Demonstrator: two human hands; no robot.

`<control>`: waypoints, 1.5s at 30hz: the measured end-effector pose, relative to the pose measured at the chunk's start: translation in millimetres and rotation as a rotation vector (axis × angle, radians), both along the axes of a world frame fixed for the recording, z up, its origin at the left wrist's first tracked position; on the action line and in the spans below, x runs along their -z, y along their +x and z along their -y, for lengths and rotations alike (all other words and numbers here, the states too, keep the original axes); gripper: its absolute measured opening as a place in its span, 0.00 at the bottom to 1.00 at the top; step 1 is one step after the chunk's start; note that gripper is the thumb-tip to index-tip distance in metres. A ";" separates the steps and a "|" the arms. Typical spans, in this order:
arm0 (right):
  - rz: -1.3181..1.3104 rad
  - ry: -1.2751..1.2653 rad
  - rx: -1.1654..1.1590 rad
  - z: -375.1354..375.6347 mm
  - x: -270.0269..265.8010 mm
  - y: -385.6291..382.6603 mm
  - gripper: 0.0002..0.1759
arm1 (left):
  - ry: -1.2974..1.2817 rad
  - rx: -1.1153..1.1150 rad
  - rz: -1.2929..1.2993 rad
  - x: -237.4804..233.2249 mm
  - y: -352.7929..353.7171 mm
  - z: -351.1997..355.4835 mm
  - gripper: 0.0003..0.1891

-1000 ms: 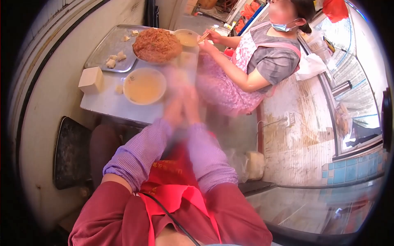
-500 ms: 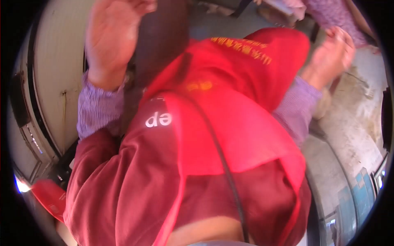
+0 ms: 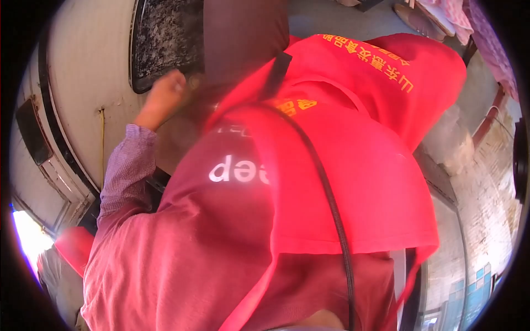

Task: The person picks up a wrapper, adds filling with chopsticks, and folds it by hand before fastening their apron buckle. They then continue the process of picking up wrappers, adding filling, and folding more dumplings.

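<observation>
"Beside the wall (image 3: 83, 60), where's your left hand?"

"My left hand (image 3: 164, 97) is over the lower edge of the black panel (image 3: 165, 41); I can't tell if they touch."

"Gripping anything?"

"Its fingers look curled, but blur hides whether I hold something."

"And your right?"

"Out of view. My apron (image 3: 353, 182) spreads across my front."

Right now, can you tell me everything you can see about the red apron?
The red apron is bright, soft-looking cloth with yellow writing on its lower part, which is folded and creased. It is worn over a maroon top, and a strap runs from each end of its nearly straight top edge toward the shoulders. A black cord runs over its front. The left hand is apart from it.
</observation>
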State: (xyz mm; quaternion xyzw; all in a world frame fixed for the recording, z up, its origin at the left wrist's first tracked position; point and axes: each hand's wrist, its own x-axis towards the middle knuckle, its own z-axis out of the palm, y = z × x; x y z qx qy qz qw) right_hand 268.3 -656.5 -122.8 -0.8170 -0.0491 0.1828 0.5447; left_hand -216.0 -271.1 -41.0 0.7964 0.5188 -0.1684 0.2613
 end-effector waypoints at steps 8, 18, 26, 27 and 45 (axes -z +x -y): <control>0.122 0.125 -0.028 -12.2 -57.1 90.8 0.08 | -0.490 -0.043 0.243 77.8 33.5 -14.0 0.14; 0.420 0.436 -0.175 -72.7 -151.9 212.3 0.08 | 0.082 0.297 0.635 36.3 273.2 -182.2 0.13; 0.346 0.331 -0.022 46.4 -153.5 138.9 0.08 | 0.168 0.693 0.623 -11.1 414.8 -179.6 0.12; 0.346 0.306 0.040 70.6 -156.2 117.7 0.08 | 0.163 0.783 0.635 -16.4 450.4 -170.2 0.12; -0.122 -0.055 0.164 130.8 -188.7 -58.7 0.09 | 0.171 1.307 0.630 -32.9 595.2 -40.1 0.10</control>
